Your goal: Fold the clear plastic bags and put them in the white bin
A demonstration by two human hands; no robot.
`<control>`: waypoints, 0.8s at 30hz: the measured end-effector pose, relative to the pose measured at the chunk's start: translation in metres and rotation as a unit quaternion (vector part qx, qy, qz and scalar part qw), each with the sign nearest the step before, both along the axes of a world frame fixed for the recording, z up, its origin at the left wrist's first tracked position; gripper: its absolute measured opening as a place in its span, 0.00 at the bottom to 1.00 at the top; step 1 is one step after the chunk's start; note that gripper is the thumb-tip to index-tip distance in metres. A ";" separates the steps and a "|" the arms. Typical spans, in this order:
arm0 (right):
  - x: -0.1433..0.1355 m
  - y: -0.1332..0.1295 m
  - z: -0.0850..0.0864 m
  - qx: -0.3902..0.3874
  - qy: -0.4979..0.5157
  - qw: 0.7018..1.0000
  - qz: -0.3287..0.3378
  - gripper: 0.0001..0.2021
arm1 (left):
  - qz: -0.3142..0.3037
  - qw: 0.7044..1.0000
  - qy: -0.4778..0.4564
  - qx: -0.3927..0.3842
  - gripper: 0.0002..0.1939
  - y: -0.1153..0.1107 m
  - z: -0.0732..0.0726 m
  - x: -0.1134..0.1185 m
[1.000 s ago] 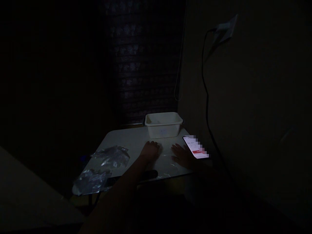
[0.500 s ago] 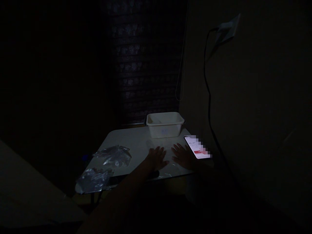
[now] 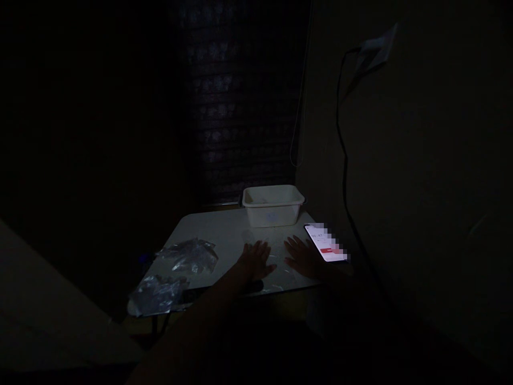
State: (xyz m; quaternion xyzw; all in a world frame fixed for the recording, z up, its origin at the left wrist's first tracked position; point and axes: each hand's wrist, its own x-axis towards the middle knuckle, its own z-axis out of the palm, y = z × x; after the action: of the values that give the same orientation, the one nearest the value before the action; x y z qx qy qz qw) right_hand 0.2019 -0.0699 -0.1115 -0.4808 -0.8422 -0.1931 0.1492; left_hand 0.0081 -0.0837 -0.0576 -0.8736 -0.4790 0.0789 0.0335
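Observation:
In dim light, my left hand point(image 3: 256, 260) lies palm down on a sheet of clear plastic point(image 3: 280, 271) at the near part of the white table point(image 3: 208, 224). Its fingers are spread. To the right, my right hand point(image 3: 301, 258) also rests flat with fingers apart, touching the plastic and close to a lit phone point(image 3: 325, 243). Neither hand grips anything. A white plastic tub point(image 3: 272, 215) with dark handles stands behind both hands. Crumpled clear plastic bags point(image 3: 194, 256) lie left of my left hand, with more plastic point(image 3: 156, 295) at the near left corner.
A dark long object point(image 3: 253, 287) lies at the table's near edge, partly under my left arm. On the right wall, a black cable point(image 3: 345, 160) hangs from an outlet point(image 3: 377, 51). Behind the table is a dark blind point(image 3: 240, 117).
My left hand has shifted slightly left over the plastic. My right hand is nearly unchanged. The whole view has moved a little.

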 end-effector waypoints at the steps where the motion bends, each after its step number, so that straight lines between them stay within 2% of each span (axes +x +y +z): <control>1: 0.000 0.000 0.000 0.000 -0.001 1.000 0.001 0.23 | -0.001 1.000 -0.001 -0.001 0.32 0.000 0.001 0.000; 9: 0.004 0.002 -0.004 0.001 0.002 1.000 -0.009 0.22 | -0.013 0.998 -0.050 -0.031 0.34 0.004 0.014 -0.007; 13: 0.008 -0.001 0.003 0.000 -0.002 1.000 -0.013 0.22 | -0.026 0.996 -0.059 -0.062 0.38 -0.003 0.024 -0.020; 15: 0.009 -0.004 0.009 -0.011 -0.005 1.000 -0.023 0.22 | -0.055 0.994 -0.061 -0.079 0.41 -0.010 0.026 -0.031; 20: 0.009 -0.007 0.019 -0.044 -0.028 0.998 -0.026 0.22 | -0.155 0.980 -0.083 -0.088 0.48 -0.029 0.015 -0.061; 24: 0.010 -0.005 0.018 -0.046 -0.036 0.998 -0.023 0.22 | -0.164 0.981 -0.068 -0.076 0.49 -0.038 0.000 -0.072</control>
State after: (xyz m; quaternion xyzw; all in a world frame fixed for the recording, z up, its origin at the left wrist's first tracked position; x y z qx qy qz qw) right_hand 0.2115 -0.0749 -0.0931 -0.4994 -0.8436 -0.1742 0.0922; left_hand -0.0642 -0.1219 -0.0579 -0.9436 -0.3229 0.0495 -0.0532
